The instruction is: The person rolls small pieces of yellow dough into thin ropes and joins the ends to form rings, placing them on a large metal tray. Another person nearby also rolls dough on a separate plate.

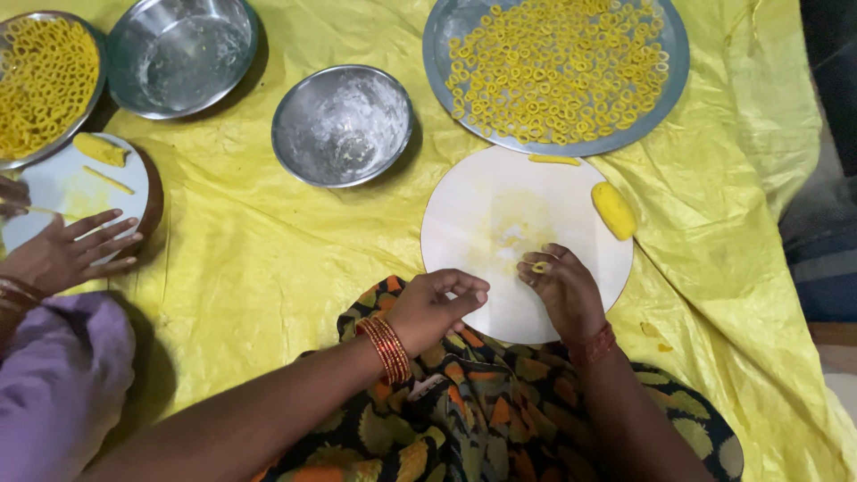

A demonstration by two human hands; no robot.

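My left hand [435,305] rests at the near edge of a round white board [486,210], fingers curled in with nothing visible in them. My right hand [561,287] lies on the board and pinches a small yellow dough ring [540,267] between its fingertips. A yellow dough lump [614,210] sits on the board's right side, and a thin dough strip [553,160] lies at its far edge. Beyond the board stands a steel plate [444,31] filled with several yellow dough rings.
A floured steel bowl [341,125] and a larger empty steel bowl [181,55] stand on the yellow sheet [250,250]. At left, another person's hand [67,250] rests on a second white board [62,183], beside another plate of rings [40,80].
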